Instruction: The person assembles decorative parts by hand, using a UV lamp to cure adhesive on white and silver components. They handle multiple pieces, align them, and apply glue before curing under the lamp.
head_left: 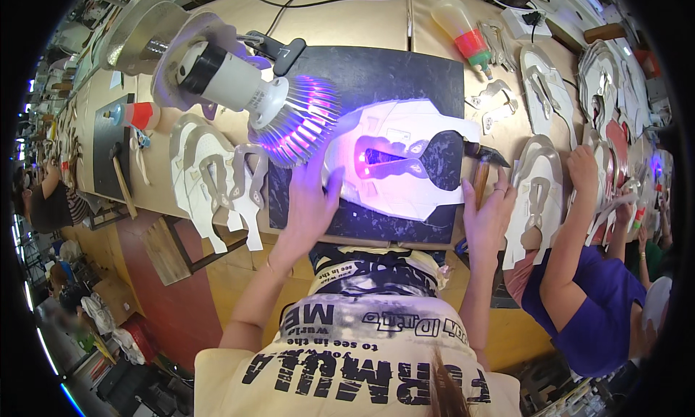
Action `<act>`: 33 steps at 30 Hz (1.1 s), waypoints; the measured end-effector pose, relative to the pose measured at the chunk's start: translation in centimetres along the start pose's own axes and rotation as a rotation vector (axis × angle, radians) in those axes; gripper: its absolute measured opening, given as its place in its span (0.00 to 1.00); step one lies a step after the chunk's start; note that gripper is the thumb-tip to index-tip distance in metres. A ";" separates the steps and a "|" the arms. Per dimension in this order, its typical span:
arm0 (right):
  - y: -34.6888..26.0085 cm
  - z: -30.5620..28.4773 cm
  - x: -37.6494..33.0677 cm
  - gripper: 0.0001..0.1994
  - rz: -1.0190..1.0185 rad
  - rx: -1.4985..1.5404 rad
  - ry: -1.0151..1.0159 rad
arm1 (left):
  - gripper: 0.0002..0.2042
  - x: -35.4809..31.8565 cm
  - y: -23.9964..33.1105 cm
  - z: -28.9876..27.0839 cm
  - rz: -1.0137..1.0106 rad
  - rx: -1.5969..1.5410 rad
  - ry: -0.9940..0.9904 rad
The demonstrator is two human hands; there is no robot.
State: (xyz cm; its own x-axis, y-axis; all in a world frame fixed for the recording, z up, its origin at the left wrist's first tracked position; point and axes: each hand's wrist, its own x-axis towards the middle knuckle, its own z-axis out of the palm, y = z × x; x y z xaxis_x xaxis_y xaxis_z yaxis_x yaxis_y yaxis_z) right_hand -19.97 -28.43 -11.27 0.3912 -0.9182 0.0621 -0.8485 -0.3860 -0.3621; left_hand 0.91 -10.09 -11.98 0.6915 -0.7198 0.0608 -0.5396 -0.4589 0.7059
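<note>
A white, U-shaped shoe upper [394, 124] lies flat on a black board [347, 66], its two ends toward the right. Lit pink and violet by a lamp with a finned metal head [300, 120], it has a grey wavy-edged piece [394, 167] around its central opening. My left hand [310, 203] rests at the upper's left edge, thumb apart from the fingers, some fingertips hidden beneath the lamp. At the board's right edge, my right hand [491, 213] is beside the upper's lower end with thumb and fingers apart. A hammer [481, 182] lies partly behind that hand.
Stacked shoe uppers [199, 174] lie left of the board; more uppers [537, 192] lie to the right. A red-and-clear glue bottle [462, 37] lies at the back, another bottle [141, 115] at left near a second hammer [121, 178]. A co-worker's arm [575, 221] reaches in at right.
</note>
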 end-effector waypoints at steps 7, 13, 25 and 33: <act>2.3 -1.1 1.7 0.19 0.043 0.425 -0.133 | 0.30 3.5 2.8 1.5 0.338 0.277 -0.084; -0.8 -3.1 0.1 0.15 -0.119 0.401 -0.010 | 0.34 3.0 4.2 5.9 0.439 0.335 -0.215; -5.0 -2.7 1.1 0.25 -0.517 0.353 -0.074 | 0.34 -1.1 3.4 3.2 0.164 0.279 -0.034; -7.6 -1.6 1.5 0.28 -0.620 0.166 -0.255 | 0.34 -3.4 0.2 0.6 -0.051 0.284 0.133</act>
State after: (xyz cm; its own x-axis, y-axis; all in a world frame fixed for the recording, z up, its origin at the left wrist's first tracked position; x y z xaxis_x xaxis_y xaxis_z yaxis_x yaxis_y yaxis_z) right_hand -13.53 -27.02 -6.94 0.8754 -0.4748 0.0904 -0.3831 -0.7956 -0.4693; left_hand -1.89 -8.08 -12.47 0.7676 -0.6264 0.1355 -0.6023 -0.6329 0.4865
